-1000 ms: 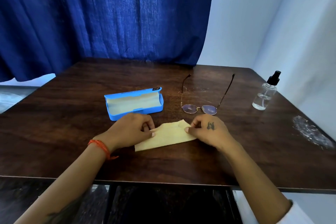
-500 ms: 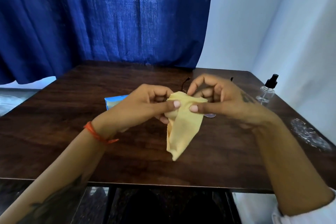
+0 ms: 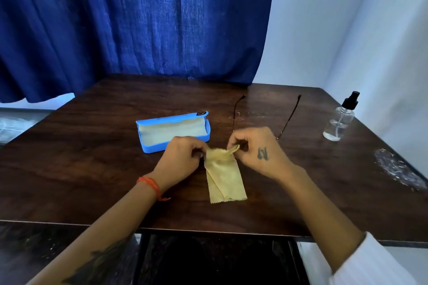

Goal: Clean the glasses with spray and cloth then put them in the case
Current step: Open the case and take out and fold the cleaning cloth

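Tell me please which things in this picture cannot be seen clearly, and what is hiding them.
Head view only:
- Lenses of the glasses: hidden behind the right hand; only the two temples show.
- Top edge of the cloth: bunched between both hands, left hand covering part.
- Near front corner of the blue case: covered by the left hand.
- Liquid level in the spray bottle: too small and clear to judge.
- Black mark on the case lid: too small to read.
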{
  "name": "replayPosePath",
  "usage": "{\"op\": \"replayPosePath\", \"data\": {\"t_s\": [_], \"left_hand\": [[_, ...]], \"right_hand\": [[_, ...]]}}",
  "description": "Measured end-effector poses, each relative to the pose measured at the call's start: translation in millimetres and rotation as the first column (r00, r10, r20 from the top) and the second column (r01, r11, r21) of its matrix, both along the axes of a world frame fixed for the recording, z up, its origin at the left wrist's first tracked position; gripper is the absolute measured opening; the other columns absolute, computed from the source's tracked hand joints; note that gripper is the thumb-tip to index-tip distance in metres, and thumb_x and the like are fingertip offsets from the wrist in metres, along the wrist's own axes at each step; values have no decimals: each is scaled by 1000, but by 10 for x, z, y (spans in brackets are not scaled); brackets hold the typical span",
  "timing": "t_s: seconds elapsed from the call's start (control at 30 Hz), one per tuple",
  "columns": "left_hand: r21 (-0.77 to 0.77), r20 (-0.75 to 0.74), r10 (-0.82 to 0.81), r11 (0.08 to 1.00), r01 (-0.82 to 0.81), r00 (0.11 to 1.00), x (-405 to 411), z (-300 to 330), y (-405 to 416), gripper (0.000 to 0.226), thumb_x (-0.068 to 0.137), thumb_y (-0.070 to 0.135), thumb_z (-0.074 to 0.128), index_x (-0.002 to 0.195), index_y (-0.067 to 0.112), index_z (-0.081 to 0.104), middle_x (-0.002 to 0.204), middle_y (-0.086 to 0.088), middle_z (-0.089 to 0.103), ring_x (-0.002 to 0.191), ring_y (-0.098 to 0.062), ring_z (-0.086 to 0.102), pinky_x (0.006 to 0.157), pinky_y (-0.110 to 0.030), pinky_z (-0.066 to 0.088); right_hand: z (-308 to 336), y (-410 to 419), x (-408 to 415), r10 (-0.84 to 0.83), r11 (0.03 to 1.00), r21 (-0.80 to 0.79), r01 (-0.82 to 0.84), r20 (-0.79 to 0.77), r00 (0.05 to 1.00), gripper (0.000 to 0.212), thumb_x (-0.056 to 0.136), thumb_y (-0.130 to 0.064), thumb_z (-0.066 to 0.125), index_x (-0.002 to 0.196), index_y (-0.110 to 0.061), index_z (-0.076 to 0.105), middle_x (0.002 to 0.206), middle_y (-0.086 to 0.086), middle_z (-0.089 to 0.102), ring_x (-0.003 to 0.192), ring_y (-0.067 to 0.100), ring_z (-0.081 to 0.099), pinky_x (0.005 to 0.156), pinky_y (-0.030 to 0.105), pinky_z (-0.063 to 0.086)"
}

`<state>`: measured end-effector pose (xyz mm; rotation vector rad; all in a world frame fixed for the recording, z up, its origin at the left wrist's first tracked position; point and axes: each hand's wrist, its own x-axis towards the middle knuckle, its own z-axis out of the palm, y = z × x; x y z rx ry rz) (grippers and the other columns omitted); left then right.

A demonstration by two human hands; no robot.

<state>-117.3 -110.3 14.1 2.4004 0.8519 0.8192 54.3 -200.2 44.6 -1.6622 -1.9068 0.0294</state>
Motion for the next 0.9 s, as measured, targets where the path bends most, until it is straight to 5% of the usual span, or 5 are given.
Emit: {"op": "replayPosePath", "data": {"t_s": [0.13,0.37,0.57,0.67,0.9], "left_hand": [[-95,-9,-69,993,68,998,-135,28,10,41,66,-13,48,61,21,71,90,4,73,88,7,60,71,0,38],[-26,-211,-52,999,48,976,-3,-18,-8,35,81,35,66,112,21,62,99,6,61,89,-6,53,83,-19,38],[-118,-214,-94,991,70,972,20,30,20,13,78,23,70,90,21,66,94,4,62,82,-1,51,67,-6,36],[-161,-173,-93,985,65,981,26,36,10,9,78,19,69,84,24,64,92,7,64,84,-4,55,65,-9,39],[128,-8,-86,988,86,996,17,-24,-49,20,72,-3,65,75,17,66,79,2,67,66,-4,56,63,-9,43]], "right_hand": [[-40,-130,77,138,924,-346,-163,-95,986,23,75,-2,67,88,-20,74,95,-6,71,90,3,62,82,18,50],[-100,39,58,-80,944,-327,46,-91,993,31,93,-34,50,96,-11,70,82,-10,63,73,-2,52,61,11,34],[-56,92,76,-117,902,-432,4,-235,965,50,93,-41,46,73,3,58,69,6,54,67,18,52,66,39,46],[-50,98,86,-119,870,-493,-19,-247,962,20,89,-27,59,93,-10,69,82,-3,63,77,10,59,67,23,47],[-84,56,89,22,991,-129,-17,34,999,16,71,-5,69,75,-21,68,73,-14,58,63,-1,54,58,14,43]]}}
